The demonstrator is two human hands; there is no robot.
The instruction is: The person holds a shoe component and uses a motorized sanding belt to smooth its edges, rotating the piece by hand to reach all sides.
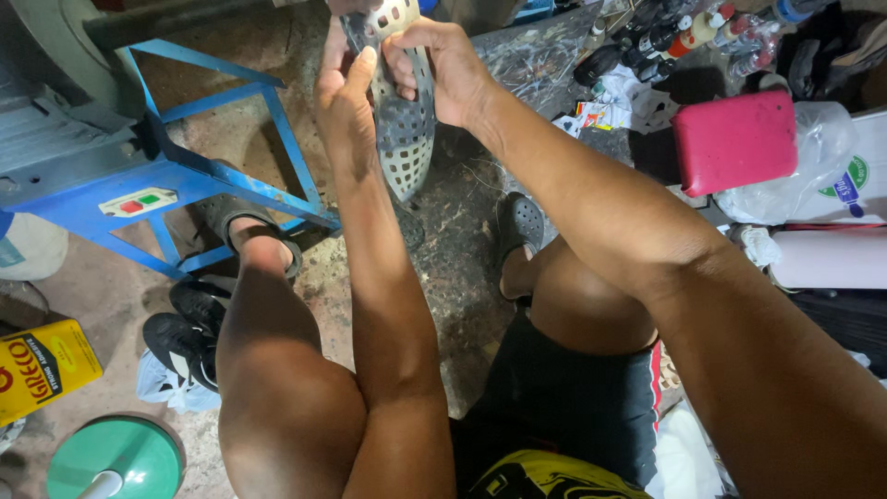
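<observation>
Head view: left hand (344, 92) and right hand (442, 66) both clasp a grey perforated shoe sole (405, 139), fingers curled tight. Blue metal frame (222, 176) at nine o'clock of it.

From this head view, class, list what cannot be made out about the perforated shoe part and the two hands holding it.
- Perforated shoe part: its top end is cut off by the upper picture edge.
- Its middle: hidden behind the left hand and right hand.
- Left hand's fingertips: hidden behind the part.
- Bottles at the upper right: too small to tell what they hold.
</observation>
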